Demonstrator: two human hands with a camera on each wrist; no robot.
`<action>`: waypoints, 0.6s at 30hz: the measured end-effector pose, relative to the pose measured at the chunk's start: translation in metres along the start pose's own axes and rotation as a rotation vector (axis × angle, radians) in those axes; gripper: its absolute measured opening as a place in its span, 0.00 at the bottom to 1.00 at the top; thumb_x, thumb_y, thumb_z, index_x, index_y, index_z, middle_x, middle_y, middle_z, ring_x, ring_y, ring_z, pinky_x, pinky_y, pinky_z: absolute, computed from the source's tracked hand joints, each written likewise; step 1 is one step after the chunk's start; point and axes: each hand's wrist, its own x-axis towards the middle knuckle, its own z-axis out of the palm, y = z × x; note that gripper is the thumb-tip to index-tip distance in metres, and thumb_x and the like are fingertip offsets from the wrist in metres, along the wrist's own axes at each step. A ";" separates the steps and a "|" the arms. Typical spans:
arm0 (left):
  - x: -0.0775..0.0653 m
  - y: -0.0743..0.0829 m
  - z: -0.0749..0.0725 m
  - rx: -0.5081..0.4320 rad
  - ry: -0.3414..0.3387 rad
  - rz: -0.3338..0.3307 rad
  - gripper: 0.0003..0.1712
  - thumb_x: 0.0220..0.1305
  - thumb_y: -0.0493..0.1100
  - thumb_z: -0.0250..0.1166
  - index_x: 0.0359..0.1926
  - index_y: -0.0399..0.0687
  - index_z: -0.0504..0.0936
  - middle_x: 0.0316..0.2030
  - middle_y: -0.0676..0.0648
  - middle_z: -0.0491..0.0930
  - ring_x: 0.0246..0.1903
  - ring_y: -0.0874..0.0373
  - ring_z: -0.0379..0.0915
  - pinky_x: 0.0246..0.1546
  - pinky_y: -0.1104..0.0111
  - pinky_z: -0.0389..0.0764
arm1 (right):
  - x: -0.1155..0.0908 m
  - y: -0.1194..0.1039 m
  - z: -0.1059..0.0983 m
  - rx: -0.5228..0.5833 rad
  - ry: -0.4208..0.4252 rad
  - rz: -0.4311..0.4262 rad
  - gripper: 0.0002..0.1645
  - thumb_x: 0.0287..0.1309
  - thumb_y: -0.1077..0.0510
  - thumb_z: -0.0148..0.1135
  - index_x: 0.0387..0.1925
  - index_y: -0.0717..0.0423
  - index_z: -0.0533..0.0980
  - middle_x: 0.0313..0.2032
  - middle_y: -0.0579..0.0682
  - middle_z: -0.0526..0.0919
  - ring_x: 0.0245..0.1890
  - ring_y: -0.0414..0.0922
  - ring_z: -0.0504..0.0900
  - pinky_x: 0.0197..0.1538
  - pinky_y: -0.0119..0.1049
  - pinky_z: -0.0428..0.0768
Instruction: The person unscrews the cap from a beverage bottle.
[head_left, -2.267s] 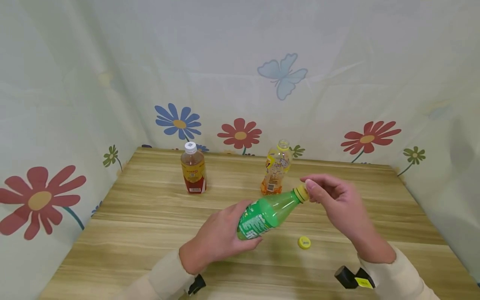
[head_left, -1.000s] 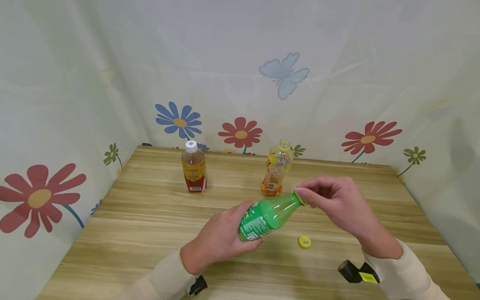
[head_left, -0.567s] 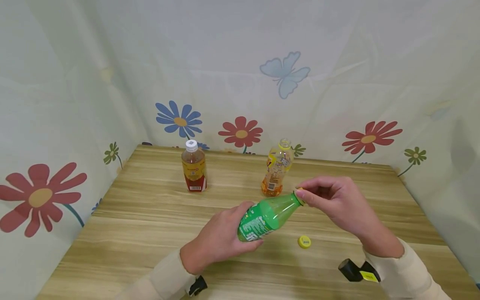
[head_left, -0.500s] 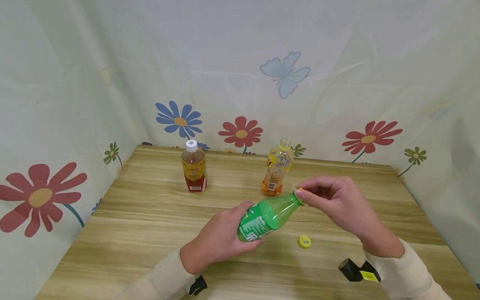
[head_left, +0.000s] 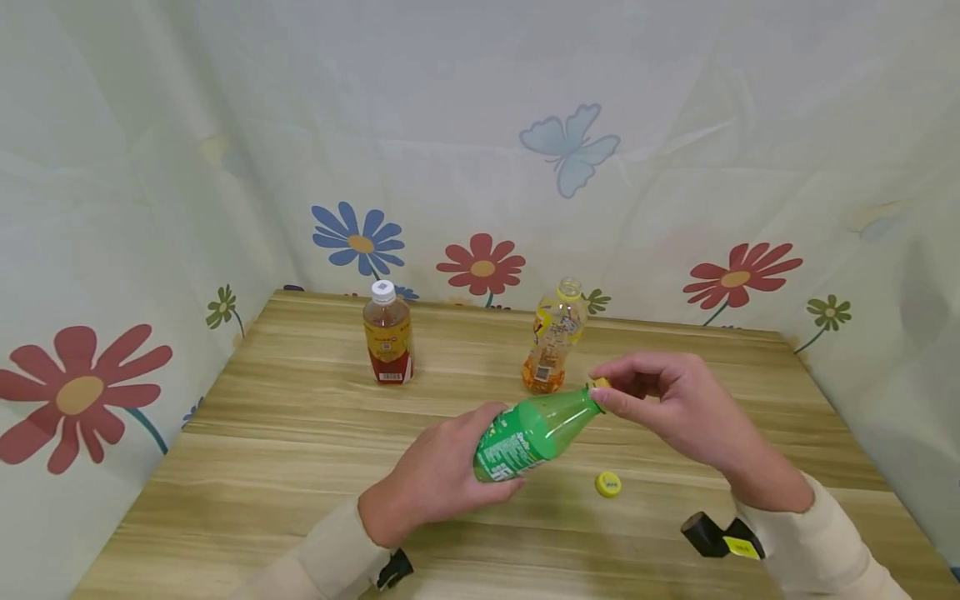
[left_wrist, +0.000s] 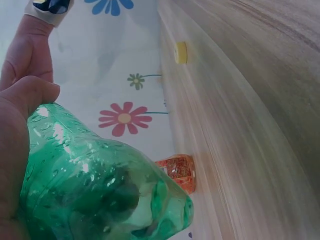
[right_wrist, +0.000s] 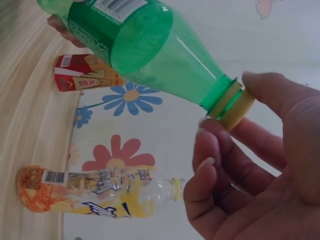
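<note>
My left hand [head_left: 442, 467] grips the body of a green plastic soda bottle [head_left: 551, 425], tilted with its neck toward the upper right. With thumb and fingers, my right hand [head_left: 675, 408] pinches the yellow bottle cap [right_wrist: 239, 109] at the neck. In the right wrist view, a strip of green shows between a yellow ring and this cap. The fingers partly cover the cap in the head view. Clear green plastic fills much of the left wrist view, where the left thumb [left_wrist: 37, 92] lies against the bottle.
A loose yellow cap [head_left: 608, 484] lies on the wooden table [head_left: 300, 467] below the green bottle. Farther back stand an uncapped clear bottle [head_left: 551, 346] with some orange drink and a white-capped bottle [head_left: 388, 342] with a red and yellow label. A flower-printed curtain [head_left: 450, 150] encloses the table.
The right hand's fingers have shifted slightly on the cap, and its wrist has moved a little right and down. The left hand and the green bottle stay nearly in place.
</note>
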 end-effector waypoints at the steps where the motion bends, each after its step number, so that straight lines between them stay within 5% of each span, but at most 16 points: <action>1: 0.000 0.000 0.000 0.002 0.000 -0.001 0.42 0.56 0.63 0.75 0.67 0.55 0.70 0.46 0.56 0.83 0.38 0.67 0.78 0.38 0.73 0.80 | 0.000 0.000 -0.001 -0.013 -0.009 -0.004 0.07 0.61 0.61 0.72 0.42 0.51 0.86 0.31 0.43 0.87 0.27 0.38 0.82 0.31 0.31 0.82; 10: 0.000 -0.001 0.001 0.008 0.017 0.023 0.42 0.56 0.62 0.75 0.67 0.54 0.70 0.46 0.55 0.84 0.38 0.66 0.78 0.38 0.73 0.81 | 0.002 -0.004 -0.005 -0.044 -0.031 0.014 0.13 0.62 0.59 0.71 0.49 0.52 0.86 0.34 0.43 0.88 0.30 0.39 0.83 0.34 0.32 0.82; 18: -0.001 -0.002 0.002 0.022 0.029 0.028 0.42 0.55 0.62 0.76 0.66 0.54 0.70 0.46 0.55 0.84 0.38 0.66 0.79 0.38 0.74 0.81 | 0.007 -0.009 -0.013 -0.074 -0.045 0.136 0.10 0.70 0.52 0.64 0.39 0.51 0.87 0.30 0.45 0.87 0.29 0.41 0.84 0.34 0.34 0.82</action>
